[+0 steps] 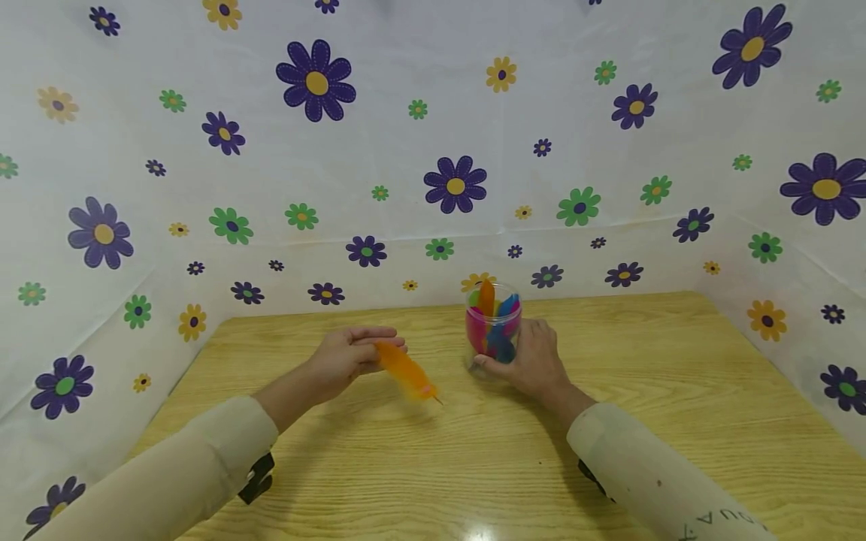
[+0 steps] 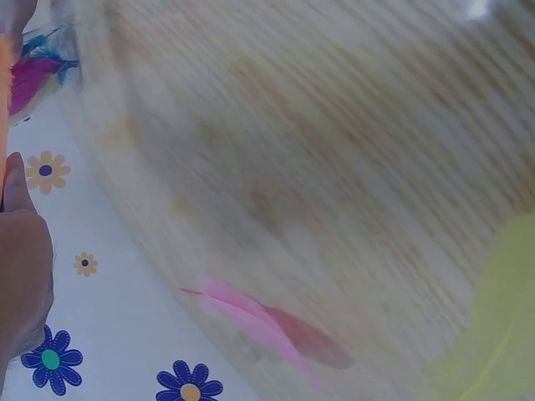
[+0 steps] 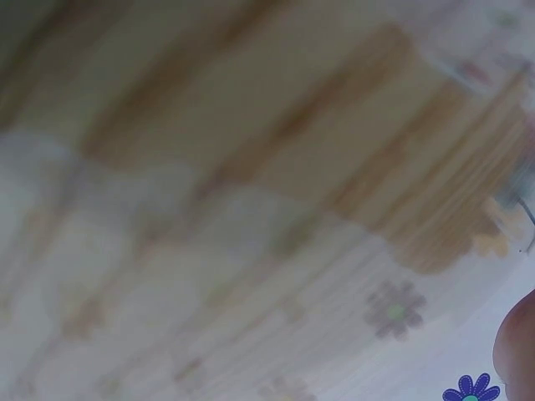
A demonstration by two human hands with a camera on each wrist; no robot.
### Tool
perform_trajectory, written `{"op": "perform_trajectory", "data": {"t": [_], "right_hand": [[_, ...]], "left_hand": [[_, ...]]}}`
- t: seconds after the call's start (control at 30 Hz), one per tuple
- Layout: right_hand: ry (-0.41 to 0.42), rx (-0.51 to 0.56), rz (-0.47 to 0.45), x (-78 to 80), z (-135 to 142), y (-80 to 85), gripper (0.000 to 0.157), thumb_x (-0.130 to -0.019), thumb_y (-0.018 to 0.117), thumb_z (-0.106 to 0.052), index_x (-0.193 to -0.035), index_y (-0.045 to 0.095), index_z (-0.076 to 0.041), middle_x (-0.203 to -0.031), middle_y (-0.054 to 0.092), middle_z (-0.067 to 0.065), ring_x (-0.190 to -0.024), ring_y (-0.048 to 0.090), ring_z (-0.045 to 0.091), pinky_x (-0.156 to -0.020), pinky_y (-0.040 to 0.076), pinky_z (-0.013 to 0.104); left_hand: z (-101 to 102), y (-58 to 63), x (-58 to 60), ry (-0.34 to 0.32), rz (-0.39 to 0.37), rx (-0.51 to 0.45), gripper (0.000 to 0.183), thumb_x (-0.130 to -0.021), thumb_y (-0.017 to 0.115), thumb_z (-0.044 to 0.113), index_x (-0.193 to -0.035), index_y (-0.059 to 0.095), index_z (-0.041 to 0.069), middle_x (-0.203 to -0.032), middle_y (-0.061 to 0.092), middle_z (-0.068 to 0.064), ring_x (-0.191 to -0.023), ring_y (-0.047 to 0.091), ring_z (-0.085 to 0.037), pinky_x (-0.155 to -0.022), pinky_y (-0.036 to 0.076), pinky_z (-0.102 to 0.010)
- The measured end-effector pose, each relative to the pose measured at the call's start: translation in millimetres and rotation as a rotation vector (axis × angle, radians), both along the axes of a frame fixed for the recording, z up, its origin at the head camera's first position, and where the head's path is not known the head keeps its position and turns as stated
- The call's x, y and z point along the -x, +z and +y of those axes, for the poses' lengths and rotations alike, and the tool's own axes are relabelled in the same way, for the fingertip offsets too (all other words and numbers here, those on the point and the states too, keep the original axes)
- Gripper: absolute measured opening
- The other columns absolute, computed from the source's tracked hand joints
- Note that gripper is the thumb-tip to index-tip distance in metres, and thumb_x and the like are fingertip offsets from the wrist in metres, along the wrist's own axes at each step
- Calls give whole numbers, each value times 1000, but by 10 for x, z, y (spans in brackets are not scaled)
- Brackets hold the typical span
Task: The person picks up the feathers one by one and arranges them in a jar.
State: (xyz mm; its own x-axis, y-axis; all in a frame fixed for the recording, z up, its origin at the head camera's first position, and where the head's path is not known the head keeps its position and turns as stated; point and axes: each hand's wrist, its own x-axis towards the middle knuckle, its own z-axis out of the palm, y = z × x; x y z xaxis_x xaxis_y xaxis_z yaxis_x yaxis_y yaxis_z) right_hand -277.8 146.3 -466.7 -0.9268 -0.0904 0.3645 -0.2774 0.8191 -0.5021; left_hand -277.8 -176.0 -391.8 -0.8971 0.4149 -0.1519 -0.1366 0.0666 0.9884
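Observation:
An orange feather hangs from my left hand, pinched between thumb and fingers, its quill pointing down to the right. My right hand grips a clear plastic cup, thumb in front and fingers around the right side. Inside the cup stand several feathers in pink, blue, green and orange, with an orange feather rising above the rim. In the left wrist view, part of a hand shows at the left edge. Only a bit of finger appears in the right wrist view.
The cup and hands are over a wood-grain table. Behind and at both sides hangs a white flowered cloth. The left wrist view shows a pink feather and a blurred yellow feather.

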Motion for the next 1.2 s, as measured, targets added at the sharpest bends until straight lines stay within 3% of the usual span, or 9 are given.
{"op": "perform_trajectory", "data": {"t": [0.37, 0.63, 0.87, 1.0, 1.2], "right_hand": [[0, 0, 6, 5, -16, 0, 89, -76, 76, -61, -133, 47, 0, -117, 60, 16, -116, 48, 35, -107, 31, 55], [-2, -5, -8, 11, -12, -4, 91, -77, 75, -64, -135, 46, -1, -120, 60, 16, -117, 48, 35, -108, 30, 55], [-6, -5, -7, 0, 5, 20, 93, -76, 75, -64, -136, 45, 0, -121, 60, 16, -118, 48, 35, -108, 31, 55], [-10, -9, -12, -11, 5, 28, 93, -76, 75, -65, -135, 46, 1, -119, 60, 17, -117, 48, 35, -108, 31, 53], [-2, -4, -24, 0, -9, 18, 94, -76, 74, -67, -136, 45, -2, -120, 60, 15, -117, 48, 34, -107, 31, 53]], "left_hand": [[147, 286, 46, -7, 73, -36, 44, -95, 43, -9, -139, 47, -9, -135, 62, -19, -121, 64, -26, -95, 52, -35], [290, 531, 131, 36, 101, -74, 43, -97, 42, -9, -139, 48, -6, -141, 56, -22, -124, 62, -28, -94, 52, -32], [518, 799, 226, 101, 133, -67, 43, -96, 43, -10, -138, 51, -2, -134, 63, -15, -124, 62, -27, -93, 53, -31], [675, 879, 241, 109, 163, -71, 44, -96, 43, -12, -137, 52, -1, -133, 64, -16, -123, 63, -27, -94, 53, -33], [893, 904, 274, 106, 171, -138, 44, -96, 41, -14, -138, 52, -3, -135, 62, -18, -123, 63, -27, -94, 52, -32]]}}
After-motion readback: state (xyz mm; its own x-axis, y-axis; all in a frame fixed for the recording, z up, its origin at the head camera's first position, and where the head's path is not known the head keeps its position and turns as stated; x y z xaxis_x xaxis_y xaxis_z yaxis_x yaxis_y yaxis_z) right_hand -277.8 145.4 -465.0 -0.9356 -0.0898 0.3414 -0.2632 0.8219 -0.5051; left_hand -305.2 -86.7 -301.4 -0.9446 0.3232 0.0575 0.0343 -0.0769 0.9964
